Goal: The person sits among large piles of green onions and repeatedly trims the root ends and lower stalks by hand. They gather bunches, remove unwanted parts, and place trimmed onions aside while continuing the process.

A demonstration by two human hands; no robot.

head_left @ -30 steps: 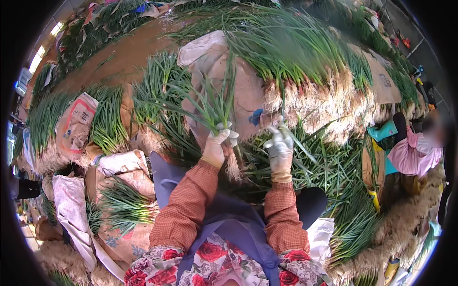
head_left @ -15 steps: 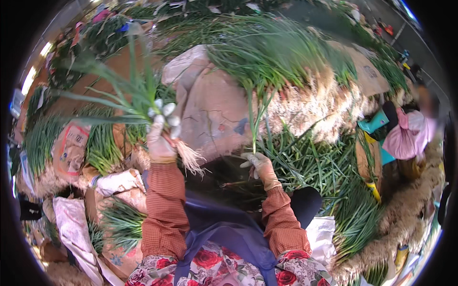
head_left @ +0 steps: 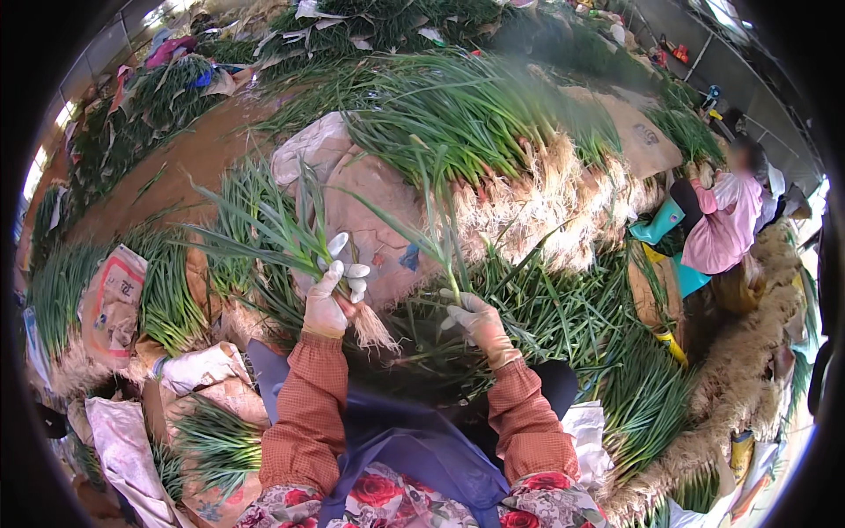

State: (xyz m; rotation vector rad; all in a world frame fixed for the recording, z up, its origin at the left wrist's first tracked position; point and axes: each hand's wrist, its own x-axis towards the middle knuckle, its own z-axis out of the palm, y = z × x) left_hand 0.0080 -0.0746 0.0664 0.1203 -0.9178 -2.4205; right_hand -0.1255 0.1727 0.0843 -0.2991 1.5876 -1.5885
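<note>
My left hand [head_left: 329,302] is clamped round a bunch of green onions [head_left: 295,247], which slants from its roots [head_left: 373,329] at four o'clock to leafy tips near ten. My right hand [head_left: 478,324] pinches a single onion [head_left: 450,262] low on its stalk, its long axis pointing between eleven and twelve. From that hand the bunch lies at nine o'clock, near but apart; loose leaves [head_left: 563,304] spread from one to three.
</note>
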